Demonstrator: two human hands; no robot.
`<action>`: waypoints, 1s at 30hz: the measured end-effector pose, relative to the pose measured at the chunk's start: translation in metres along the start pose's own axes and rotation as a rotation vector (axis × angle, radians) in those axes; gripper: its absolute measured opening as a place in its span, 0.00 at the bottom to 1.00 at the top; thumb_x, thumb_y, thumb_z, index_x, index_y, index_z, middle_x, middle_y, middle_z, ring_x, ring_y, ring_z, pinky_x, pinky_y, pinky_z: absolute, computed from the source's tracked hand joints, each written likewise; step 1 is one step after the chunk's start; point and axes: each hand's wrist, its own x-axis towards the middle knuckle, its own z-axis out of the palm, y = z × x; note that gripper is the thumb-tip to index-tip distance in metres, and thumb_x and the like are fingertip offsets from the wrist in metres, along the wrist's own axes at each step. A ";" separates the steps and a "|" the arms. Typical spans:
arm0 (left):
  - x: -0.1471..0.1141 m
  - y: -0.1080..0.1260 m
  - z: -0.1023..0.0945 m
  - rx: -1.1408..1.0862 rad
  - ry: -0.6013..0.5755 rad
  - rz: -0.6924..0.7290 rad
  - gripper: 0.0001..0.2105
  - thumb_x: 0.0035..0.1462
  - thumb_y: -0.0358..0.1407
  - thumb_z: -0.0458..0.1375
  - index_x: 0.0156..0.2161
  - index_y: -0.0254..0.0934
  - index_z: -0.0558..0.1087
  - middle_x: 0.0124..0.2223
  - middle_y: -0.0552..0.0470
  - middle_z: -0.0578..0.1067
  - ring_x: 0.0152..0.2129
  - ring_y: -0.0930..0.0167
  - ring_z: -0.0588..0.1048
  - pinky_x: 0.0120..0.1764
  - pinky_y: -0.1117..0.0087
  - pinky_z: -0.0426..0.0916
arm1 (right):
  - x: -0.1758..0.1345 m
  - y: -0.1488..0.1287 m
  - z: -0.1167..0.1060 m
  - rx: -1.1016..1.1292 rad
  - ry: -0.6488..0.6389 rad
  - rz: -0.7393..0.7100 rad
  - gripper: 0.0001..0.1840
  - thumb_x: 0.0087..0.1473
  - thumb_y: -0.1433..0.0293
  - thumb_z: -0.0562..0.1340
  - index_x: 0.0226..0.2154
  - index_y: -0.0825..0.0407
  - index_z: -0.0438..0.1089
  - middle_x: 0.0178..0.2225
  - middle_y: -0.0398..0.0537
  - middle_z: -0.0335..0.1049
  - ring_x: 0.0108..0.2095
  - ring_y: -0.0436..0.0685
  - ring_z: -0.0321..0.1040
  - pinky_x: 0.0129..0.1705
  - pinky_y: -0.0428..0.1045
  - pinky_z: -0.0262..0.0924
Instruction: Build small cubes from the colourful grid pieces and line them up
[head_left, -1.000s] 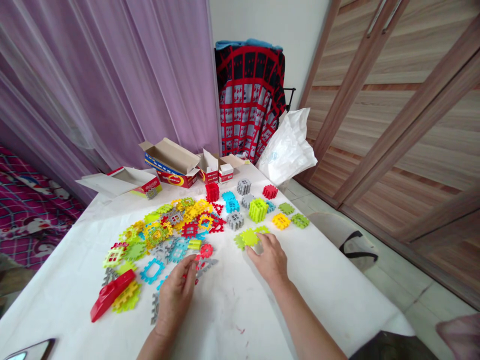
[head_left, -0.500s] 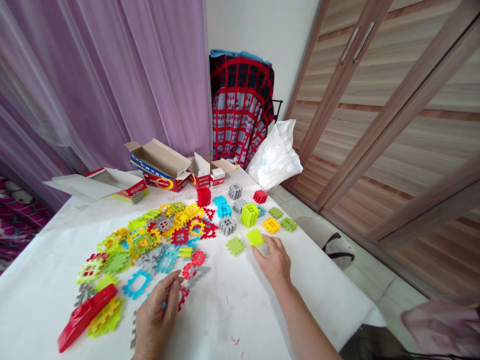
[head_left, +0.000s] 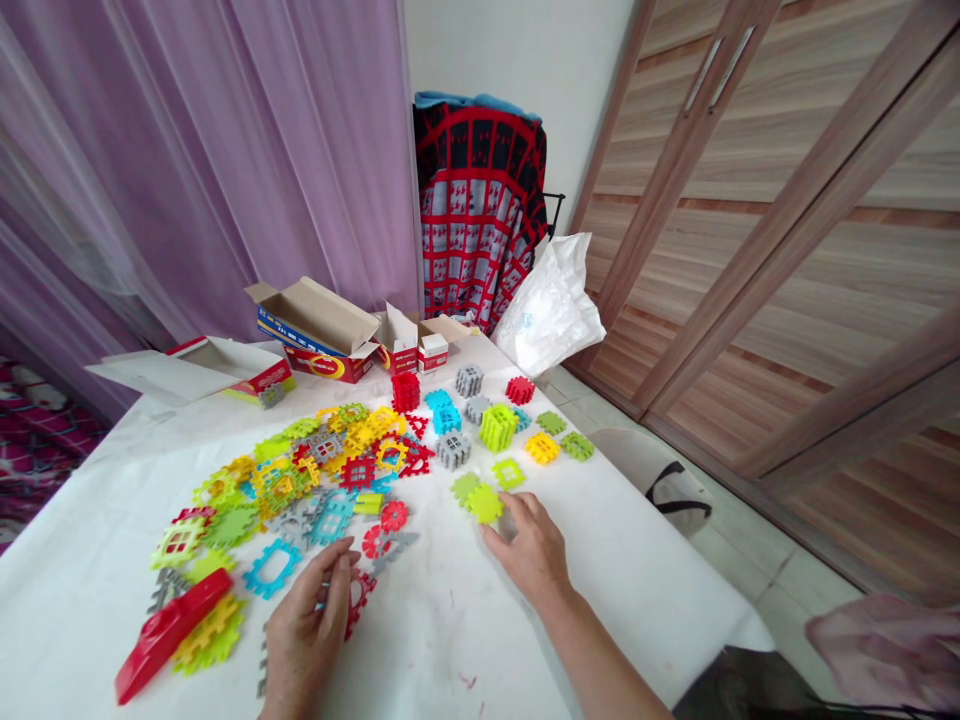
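While the left hand [head_left: 307,620] rested, loosely curled, on red tiles [head_left: 358,595] near the pile [head_left: 300,480], the right hand [head_left: 525,550] pressed spread fingers on a lime tile [head_left: 484,503]; a slip might scatter neighbouring pieces.

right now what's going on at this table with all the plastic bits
A person sits at a white table strewn with colourful interlocking plastic tiles. The right hand rests its fingertips on a lime-green tile near a few assembled cubes. The left hand pinches a small piece at the pile's near edge, by a red tile.
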 end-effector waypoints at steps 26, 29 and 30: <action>0.003 0.000 0.002 -0.020 -0.025 -0.044 0.16 0.55 0.49 0.54 0.40 0.42 0.76 0.32 0.52 0.82 0.28 0.68 0.81 0.33 0.72 0.76 | 0.008 0.007 0.000 -0.043 0.033 0.014 0.19 0.47 0.65 0.65 0.44 0.50 0.72 0.39 0.48 0.70 0.40 0.57 0.68 0.42 0.50 0.62; 0.004 0.001 0.003 -0.043 -0.020 -0.053 0.17 0.54 0.51 0.55 0.39 0.42 0.76 0.31 0.52 0.82 0.26 0.69 0.81 0.31 0.73 0.76 | 0.007 -0.008 0.002 -0.018 0.009 -0.022 0.19 0.46 0.65 0.66 0.43 0.50 0.72 0.39 0.48 0.71 0.40 0.58 0.69 0.42 0.51 0.63; 0.004 0.001 0.003 -0.049 -0.017 -0.055 0.17 0.54 0.51 0.55 0.39 0.42 0.76 0.31 0.52 0.82 0.26 0.69 0.81 0.30 0.73 0.76 | 0.007 -0.013 0.003 -0.010 0.003 -0.033 0.19 0.45 0.66 0.66 0.43 0.50 0.72 0.38 0.48 0.71 0.40 0.58 0.69 0.42 0.51 0.64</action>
